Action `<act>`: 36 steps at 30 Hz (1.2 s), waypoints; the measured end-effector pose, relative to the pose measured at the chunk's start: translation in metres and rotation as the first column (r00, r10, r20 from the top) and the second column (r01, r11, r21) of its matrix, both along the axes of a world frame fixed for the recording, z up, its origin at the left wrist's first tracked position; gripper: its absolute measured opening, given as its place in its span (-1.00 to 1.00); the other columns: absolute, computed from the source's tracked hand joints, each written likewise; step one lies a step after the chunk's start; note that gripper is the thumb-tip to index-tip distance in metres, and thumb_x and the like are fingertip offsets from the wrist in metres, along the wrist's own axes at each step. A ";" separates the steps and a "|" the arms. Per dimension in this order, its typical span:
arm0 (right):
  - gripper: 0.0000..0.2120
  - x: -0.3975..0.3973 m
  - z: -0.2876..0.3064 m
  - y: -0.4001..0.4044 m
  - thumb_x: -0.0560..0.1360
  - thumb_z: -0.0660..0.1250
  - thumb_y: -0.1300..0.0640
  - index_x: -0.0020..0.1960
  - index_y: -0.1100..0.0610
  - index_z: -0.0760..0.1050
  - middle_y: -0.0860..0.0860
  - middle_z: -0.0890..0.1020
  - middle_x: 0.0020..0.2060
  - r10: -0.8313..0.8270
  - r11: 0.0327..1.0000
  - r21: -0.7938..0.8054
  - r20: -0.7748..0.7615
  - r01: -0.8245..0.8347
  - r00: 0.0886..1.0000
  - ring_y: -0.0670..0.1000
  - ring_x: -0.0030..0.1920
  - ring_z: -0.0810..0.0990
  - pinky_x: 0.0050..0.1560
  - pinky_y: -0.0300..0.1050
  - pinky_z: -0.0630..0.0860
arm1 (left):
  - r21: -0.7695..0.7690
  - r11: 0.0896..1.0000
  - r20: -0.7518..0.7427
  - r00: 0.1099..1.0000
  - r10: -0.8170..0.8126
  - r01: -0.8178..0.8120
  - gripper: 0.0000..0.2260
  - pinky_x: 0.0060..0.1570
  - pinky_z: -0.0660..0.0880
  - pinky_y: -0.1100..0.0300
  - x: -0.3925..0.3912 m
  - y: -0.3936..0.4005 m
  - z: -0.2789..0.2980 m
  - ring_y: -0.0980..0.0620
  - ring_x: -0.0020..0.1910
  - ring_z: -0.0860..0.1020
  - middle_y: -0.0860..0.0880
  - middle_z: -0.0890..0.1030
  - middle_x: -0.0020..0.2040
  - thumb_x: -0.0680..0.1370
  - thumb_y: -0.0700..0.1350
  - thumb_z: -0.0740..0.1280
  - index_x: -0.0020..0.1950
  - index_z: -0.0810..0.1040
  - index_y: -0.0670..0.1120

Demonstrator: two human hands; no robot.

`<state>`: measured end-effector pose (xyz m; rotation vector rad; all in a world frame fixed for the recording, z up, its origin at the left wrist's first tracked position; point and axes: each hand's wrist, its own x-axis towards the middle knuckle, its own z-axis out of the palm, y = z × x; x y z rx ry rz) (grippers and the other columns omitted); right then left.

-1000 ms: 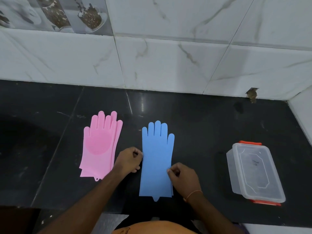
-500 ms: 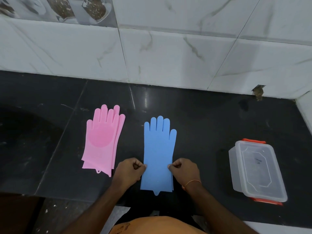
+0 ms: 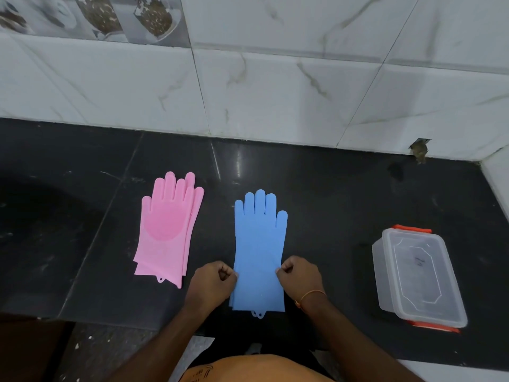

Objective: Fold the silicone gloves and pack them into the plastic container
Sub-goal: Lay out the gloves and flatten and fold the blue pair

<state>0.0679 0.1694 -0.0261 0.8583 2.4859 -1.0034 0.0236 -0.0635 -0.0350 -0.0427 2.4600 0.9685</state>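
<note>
A blue silicone glove pair point(image 3: 259, 244) lies flat on the black counter point(image 3: 330, 205), fingers pointing to the wall. My left hand point(image 3: 212, 282) pinches its left edge near the cuff, fingers curled. On the opposite edge, at the same height, my right hand point(image 3: 300, 277) pinches the glove. A pink glove pair point(image 3: 168, 230) lies stacked flat to the left, untouched. The clear plastic container point(image 3: 418, 277) with orange clips and its lid on stands at the right, apart from both hands.
A white marble-tiled wall point(image 3: 275, 92) runs along the back of the counter and turns forward at the far right. The counter's front edge is just below my wrists. Dark bare counter stretches to the left of the pink gloves.
Both hands slid down the blue glove's edges toward the cuff and now sit level with each other. The gloves and container have not moved on the counter.
</note>
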 end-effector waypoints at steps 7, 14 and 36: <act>-0.82 0.003 -0.002 0.001 0.51 0.50 -0.06 -0.18 -0.01 0.60 -0.14 0.66 -0.26 0.092 0.996 0.006 -0.005 -0.092 0.996 -0.16 -0.31 0.60 -0.42 -0.38 0.41 | -0.021 1.000 -0.012 1.000 0.022 -0.022 -0.85 -0.24 0.54 0.31 -0.002 -0.002 -0.002 0.16 -0.27 0.71 0.10 0.73 -0.28 0.62 0.06 0.47 -0.13 0.66 0.09; -0.79 0.006 0.002 0.003 0.52 0.46 -0.11 -0.18 -0.02 0.57 -0.09 0.66 -0.28 0.096 0.995 -0.023 -0.034 -0.096 0.995 -0.09 -0.31 0.64 -0.43 -0.28 0.48 | -0.027 0.997 -0.061 0.995 -0.078 0.077 -0.78 -0.27 0.52 0.33 -0.006 -0.009 0.001 0.20 -0.26 0.68 0.12 0.71 -0.29 0.64 0.11 0.46 -0.16 0.64 0.08; -0.95 0.008 -0.027 0.046 0.51 0.50 0.17 -0.04 0.05 0.69 0.08 0.63 0.26 0.890 0.450 0.676 -0.287 -0.584 0.353 0.13 0.22 0.59 0.12 0.04 0.64 | -0.390 0.540 -0.523 0.303 -0.797 0.746 -0.69 -0.07 0.74 0.08 -0.043 -0.034 -0.009 -0.04 0.19 0.69 -0.02 0.71 0.24 0.50 -0.12 0.64 0.23 0.76 0.00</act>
